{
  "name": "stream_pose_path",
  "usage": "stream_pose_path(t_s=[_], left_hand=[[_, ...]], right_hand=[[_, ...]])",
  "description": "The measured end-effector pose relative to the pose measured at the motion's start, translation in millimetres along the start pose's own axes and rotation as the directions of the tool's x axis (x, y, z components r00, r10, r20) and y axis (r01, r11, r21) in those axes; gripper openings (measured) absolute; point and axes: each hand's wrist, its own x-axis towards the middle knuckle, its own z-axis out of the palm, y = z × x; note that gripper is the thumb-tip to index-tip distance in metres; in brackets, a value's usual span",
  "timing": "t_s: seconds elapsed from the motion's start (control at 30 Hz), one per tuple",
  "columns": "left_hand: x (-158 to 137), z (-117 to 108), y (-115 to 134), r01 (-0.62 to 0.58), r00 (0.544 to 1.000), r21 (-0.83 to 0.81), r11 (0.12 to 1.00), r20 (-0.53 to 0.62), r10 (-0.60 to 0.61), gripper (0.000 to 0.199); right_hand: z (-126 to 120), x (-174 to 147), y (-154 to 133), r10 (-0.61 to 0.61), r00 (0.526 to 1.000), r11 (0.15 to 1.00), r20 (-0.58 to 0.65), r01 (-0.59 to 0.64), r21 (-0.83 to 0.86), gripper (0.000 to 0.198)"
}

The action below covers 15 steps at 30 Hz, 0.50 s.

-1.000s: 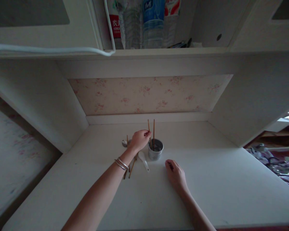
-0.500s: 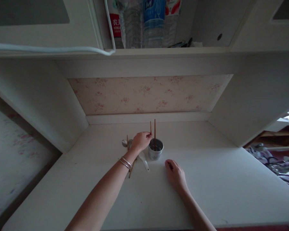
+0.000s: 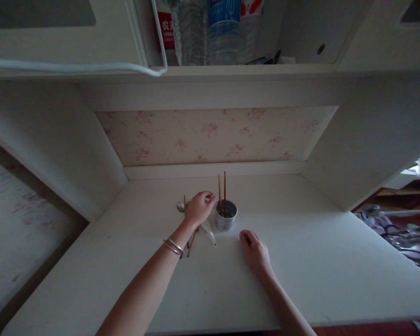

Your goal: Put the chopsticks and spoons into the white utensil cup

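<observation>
A light grey cup with small holes in its side (image 3: pixel 224 225) stands upright on the white desktop. Two brown chopsticks (image 3: pixel 225 189) rise from it, side by side. Just left of the cup's rim is my left hand (image 3: pixel 200 207), its fingers a little apart and off the nearer chopstick. Under and beside that hand lie a white spoon (image 3: pixel 209 234), a metal spoon (image 3: pixel 180 206) and more chopsticks (image 3: pixel 192 245), partly hidden by my wrist. To the right of the cup, my right hand (image 3: pixel 255 252) rests on the desktop with curled fingers, and nothing shows in it.
Side panels (image 3: pixel 364 140) close in the desktop (image 3: pixel 318 270) left and right. Overhead, a shelf (image 3: pixel 252 71) holds several plastic bottles (image 3: pixel 224 35). A white cable (image 3: pixel 73 67) hangs along the shelf edge at upper left.
My left hand has let go of the chopstick, which now stands in the cup, and has drawn back slightly left. My right hand has stayed in place. The view has tilted slightly.
</observation>
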Motion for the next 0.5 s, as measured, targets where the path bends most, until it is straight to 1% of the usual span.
stream_pose_path(t_s=[0.1, 0.2, 0.27, 0.3, 0.37, 0.4, 0.43, 0.5], left_hand=[[-22.4, -15.4, -8.2, 0.055, 0.996, -0.067, 0.996, -0.067, -0.059, 0.029], [-59.0, -26.2, -21.0, 0.137, 0.988, -0.184, 0.973, -0.05, -0.148, 0.035], [-89.5, -26.3, -31.2, 0.263, 0.961, -0.389, 0.883, 0.025, -0.276, 0.035], [-105.5, -24.2, -36.4, 0.318, 0.944, -0.443, 0.838, 0.062, -0.325, 0.035], [-135.9, -17.3, -46.1, 0.398, 0.915, -0.487, 0.777, 0.152, -0.373, 0.035], [-149.1, -13.6, -50.3, 0.427, 0.904, -0.49, 0.76, 0.206, -0.375, 0.035], [-160.3, -10.3, -53.8, 0.446, 0.895, -0.486, 0.752, 0.236, -0.378, 0.035], [-175.6, -6.4, -58.4, 0.439, 0.898, -0.473, 0.764, 0.254, -0.359, 0.034]], right_hand=[[0.0, -0.4, -0.3, 0.003, 1.0, 1.0, 0.004, -0.003, -0.002, 0.031], [0.0, -0.1, -0.3, 0.014, 1.0, 1.0, 0.007, -0.014, 0.002, 0.031], [-0.1, -0.3, 0.3, 0.019, 1.0, 1.0, -0.004, -0.019, 0.021, 0.032], [0.0, -0.9, 0.7, 0.021, 1.0, 0.999, -0.02, -0.02, 0.038, 0.032], [0.4, -3.8, 0.8, 0.023, 0.997, 0.997, -0.079, -0.017, 0.082, 0.033], [0.8, -6.3, -0.2, 0.025, 0.993, 0.995, -0.119, -0.012, 0.103, 0.033], [1.3, -9.4, -2.4, 0.024, 0.987, 0.992, -0.159, -0.005, 0.122, 0.033], [2.4, -17.1, -12.6, 0.011, 0.975, 0.988, -0.221, 0.023, 0.153, 0.031]])
